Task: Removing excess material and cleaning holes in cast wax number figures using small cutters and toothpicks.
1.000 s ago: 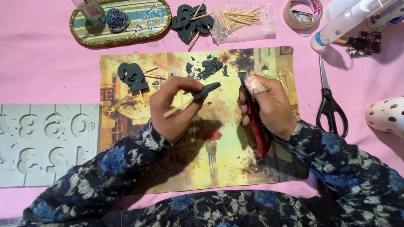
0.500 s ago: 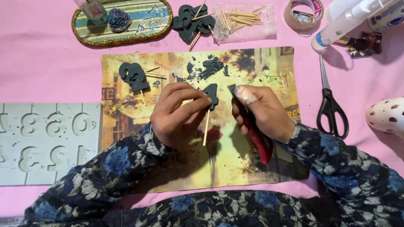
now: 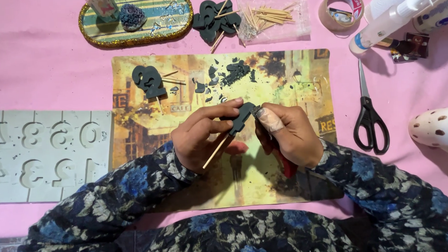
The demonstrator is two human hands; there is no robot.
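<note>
My left hand (image 3: pixel 207 134) pinches a dark grey moulded number piece (image 3: pixel 241 118) on a thin wooden stick that points down and left. My right hand (image 3: pixel 286 133) grips a red-handled craft knife, its blade tip touching the piece's upper right edge. Both hands hover over a yellowish picture mat (image 3: pixel 282 81). Dark trimmings (image 3: pixel 229 76) lie scattered on the mat above the hands. Two finished dark number pieces on sticks (image 3: pixel 149 81) rest at the mat's upper left.
A white number mould (image 3: pixel 46 152) lies at left. Behind the mat are a striped oval tray (image 3: pixel 146 19), a pile of dark pieces (image 3: pixel 215 17), a bag of sticks (image 3: pixel 274 15), a tape roll (image 3: pixel 339 7) and a glue gun (image 3: pixel 403 10). Scissors (image 3: pixel 367 116) and a spotted white object (image 3: pixel 440 128) sit at right.
My left hand turned the stick from upright to slanting down-left. My right hand brought the knife in against the piece's edge.
</note>
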